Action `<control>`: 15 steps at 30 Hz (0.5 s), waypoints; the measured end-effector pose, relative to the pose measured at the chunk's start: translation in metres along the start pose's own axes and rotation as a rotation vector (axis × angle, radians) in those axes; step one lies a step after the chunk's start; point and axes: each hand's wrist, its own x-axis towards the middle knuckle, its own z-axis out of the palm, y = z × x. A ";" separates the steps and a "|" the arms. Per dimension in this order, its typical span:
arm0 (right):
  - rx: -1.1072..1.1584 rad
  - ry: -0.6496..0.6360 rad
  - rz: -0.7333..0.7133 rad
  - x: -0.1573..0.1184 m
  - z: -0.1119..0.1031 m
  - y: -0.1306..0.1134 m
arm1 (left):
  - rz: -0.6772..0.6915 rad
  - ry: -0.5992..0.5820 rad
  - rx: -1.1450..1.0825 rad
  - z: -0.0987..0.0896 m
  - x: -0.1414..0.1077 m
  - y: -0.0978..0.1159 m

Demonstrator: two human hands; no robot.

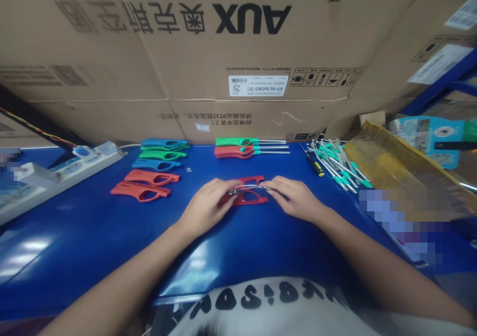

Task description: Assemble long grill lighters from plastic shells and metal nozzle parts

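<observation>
My left hand (206, 208) and my right hand (294, 198) meet at the middle of the blue table (93, 236). Both pinch a thin metal piece (249, 187) lying across a red plastic lighter shell (249, 200). My left fingers also press on the shell's near end. To the left lie loose shells in blue (156, 165), green (162, 155) and red (141, 191). At the far edge rest a green lighter (236, 141) and a red lighter (233, 151), both with long metal nozzles.
A heap of metal rods with green parts (335, 164) and a yellow-handled screwdriver (316, 164) lie to the right. A power strip (74, 174) runs along the left edge. A large cardboard carton (238, 42) stands behind the table, and yellow-wrapped packaging (387, 162) sits at right.
</observation>
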 end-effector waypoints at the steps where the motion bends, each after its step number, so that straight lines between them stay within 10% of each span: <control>1: 0.003 -0.013 0.009 0.000 -0.001 0.000 | 0.010 0.007 -0.006 0.000 0.000 0.000; 15: 0.336 -0.239 0.208 -0.001 -0.009 -0.001 | 0.021 -0.025 -0.003 -0.001 0.001 -0.003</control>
